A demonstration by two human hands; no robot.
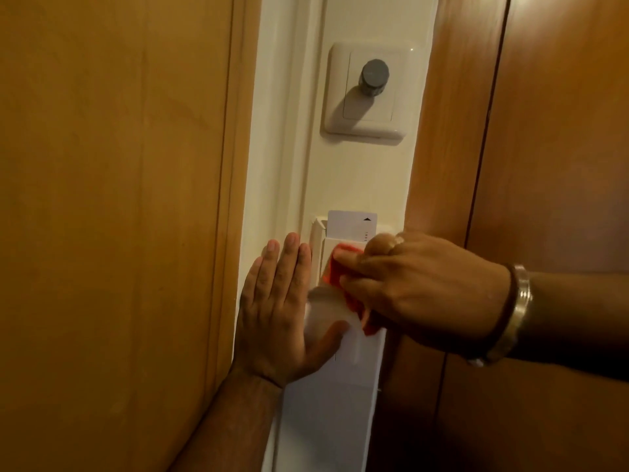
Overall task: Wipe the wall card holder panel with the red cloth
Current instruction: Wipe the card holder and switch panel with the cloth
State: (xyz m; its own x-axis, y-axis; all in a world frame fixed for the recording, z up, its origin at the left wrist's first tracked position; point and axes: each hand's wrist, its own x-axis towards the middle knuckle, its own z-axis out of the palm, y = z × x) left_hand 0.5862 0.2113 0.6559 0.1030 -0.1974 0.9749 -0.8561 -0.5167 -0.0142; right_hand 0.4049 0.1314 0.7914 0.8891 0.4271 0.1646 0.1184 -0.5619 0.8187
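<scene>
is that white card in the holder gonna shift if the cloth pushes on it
Probably a little: the white card stands loose in the card holder, top edge exposed. It looks thin and stiff, so likelier to slide than bend. The red cloth is floppy, pressing softly.

Hotel-room entry: key card (pixel 352 224) in wall holder (pixel 318 240), dimmer knob (pixel 375 76), wood panelling (pixel 112 199).

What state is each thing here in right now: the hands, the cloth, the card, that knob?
Left hand: open, flat against the white wall strip.
Right hand: closed on the red cloth.
Red cloth: bunched, pressed to the card holder.
Key card: inserted, top sticking out.
Grey knob: on its wall plate, setting unreadable.
Bracelet: on the right wrist.
</scene>
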